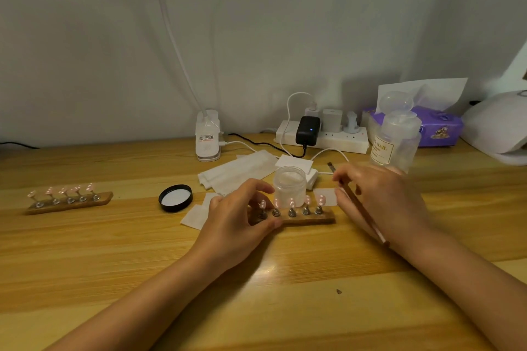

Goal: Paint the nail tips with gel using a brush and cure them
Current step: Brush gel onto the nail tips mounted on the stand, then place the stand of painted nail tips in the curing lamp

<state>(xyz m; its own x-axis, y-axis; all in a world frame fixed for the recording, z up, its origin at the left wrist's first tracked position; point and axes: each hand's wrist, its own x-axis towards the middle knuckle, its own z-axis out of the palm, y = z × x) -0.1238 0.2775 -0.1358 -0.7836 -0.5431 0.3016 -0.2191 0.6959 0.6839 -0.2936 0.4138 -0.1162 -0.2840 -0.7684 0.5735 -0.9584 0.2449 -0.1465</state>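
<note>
A wooden holder (309,219) with several pink nail tips (291,202) on metal stands lies at the table's middle. My left hand (238,219) grips the holder's left end, thumb at the front edge and fingers curled over the back. My right hand (382,196) holds a thin brush (362,212) by its brown handle, just right of the holder; the bristle end is hidden by the fingers. An open clear jar (290,184) stands directly behind the holder. The white curing lamp (497,125) sits at the far right.
A second wooden holder (70,202) with pink tips lies at the left. The jar's black lid (175,197) rests upturned beside white wipes (236,171). A pump bottle (395,137), purple tissue pack (439,128), power strip (322,137) and desk lamp base (208,137) line the back.
</note>
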